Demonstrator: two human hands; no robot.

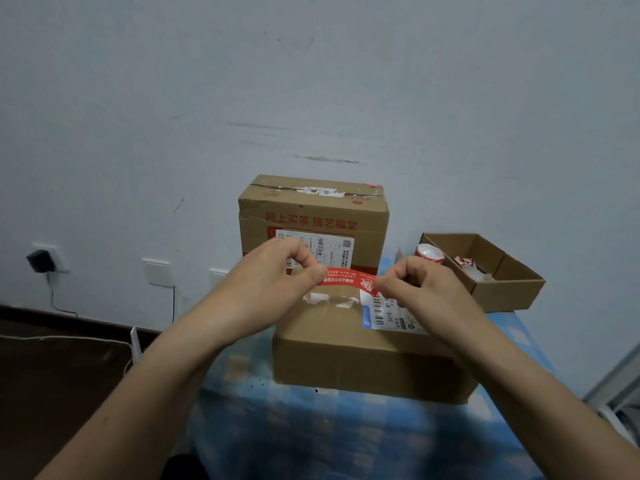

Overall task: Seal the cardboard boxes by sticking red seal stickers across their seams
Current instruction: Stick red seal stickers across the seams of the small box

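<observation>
Both hands are pinching the long red paper seal sticker with white print (343, 276) by its two ends, the left hand (282, 271) and the right hand (420, 285) each curling fingers and thumb onto it; they are holding it stretched over the top of the nearer brown cardboard box (346, 355), which is sitting on the desk under a blue checked cloth (311, 427). The strip is looking thin, light and floppy, probably apt to cling to skin or fold on itself; gripping only its tips and pulling it taut is seeming the safest hold.
</observation>
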